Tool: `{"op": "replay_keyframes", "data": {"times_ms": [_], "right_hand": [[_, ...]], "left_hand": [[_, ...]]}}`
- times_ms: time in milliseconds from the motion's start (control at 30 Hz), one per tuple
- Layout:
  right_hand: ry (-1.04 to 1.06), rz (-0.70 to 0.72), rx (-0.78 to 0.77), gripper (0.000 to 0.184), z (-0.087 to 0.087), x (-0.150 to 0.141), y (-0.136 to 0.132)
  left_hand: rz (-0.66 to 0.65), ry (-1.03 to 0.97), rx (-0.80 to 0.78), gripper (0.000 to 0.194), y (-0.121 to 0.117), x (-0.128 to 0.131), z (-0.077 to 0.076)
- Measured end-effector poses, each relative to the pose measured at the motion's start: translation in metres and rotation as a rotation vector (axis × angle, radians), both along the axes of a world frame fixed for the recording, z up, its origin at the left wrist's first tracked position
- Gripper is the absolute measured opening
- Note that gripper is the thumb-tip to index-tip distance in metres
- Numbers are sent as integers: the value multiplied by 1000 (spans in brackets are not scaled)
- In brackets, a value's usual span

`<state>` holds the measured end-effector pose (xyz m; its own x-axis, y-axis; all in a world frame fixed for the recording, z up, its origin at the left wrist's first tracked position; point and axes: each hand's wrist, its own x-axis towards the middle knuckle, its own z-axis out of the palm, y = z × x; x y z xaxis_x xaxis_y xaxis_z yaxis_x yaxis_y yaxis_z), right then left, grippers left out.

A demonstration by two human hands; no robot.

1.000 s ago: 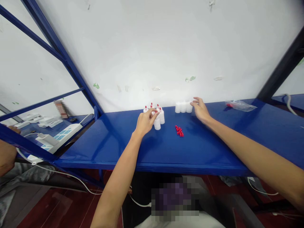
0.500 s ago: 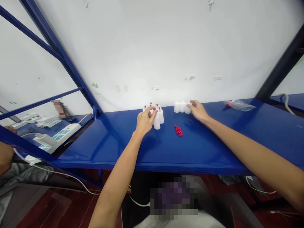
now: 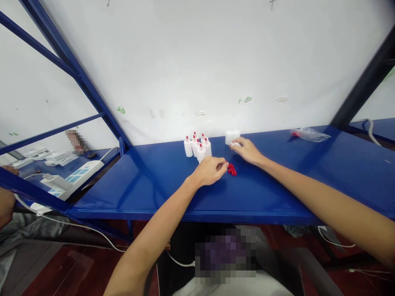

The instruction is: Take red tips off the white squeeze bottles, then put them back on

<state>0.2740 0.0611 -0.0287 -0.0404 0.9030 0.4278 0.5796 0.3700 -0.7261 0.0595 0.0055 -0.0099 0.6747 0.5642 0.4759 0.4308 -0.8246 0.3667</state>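
Observation:
My left hand (image 3: 212,170) is closed in a pinch at the left edge of a small cluster of red caps (image 3: 232,169). Whether a cap is between its fingertips is hidden. My right hand (image 3: 247,151) grips a small white bottle (image 3: 236,144), mostly covered by the fingers and apparently tilted. Just behind it stand white bottles (image 3: 232,135) that show no red tips. Left of these is a group of several upright white squeeze bottles (image 3: 188,147) with red-tipped nozzles; my left hand partly covers the nearest ones.
The blue table (image 3: 148,185) runs along a white wall. A clear plastic bag (image 3: 311,135) with something red in it lies at the right. On the left, beyond a blue frame post (image 3: 92,98), are a white power strip (image 3: 82,174) and another person's arm (image 3: 6,201).
My left hand has left the red-tipped bottles and come right and nearer, down to the red caps. My right hand has drawn a white bottle left and nearer from the row.

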Motion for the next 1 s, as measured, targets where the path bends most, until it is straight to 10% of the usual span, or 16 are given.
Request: {"op": "replay_keyframes", "data": {"times_ms": [1000], "right_hand": [[-216, 24, -23, 24, 4, -7, -10]], "left_hand": [[92, 62, -154, 18, 36, -16, -14]]}}
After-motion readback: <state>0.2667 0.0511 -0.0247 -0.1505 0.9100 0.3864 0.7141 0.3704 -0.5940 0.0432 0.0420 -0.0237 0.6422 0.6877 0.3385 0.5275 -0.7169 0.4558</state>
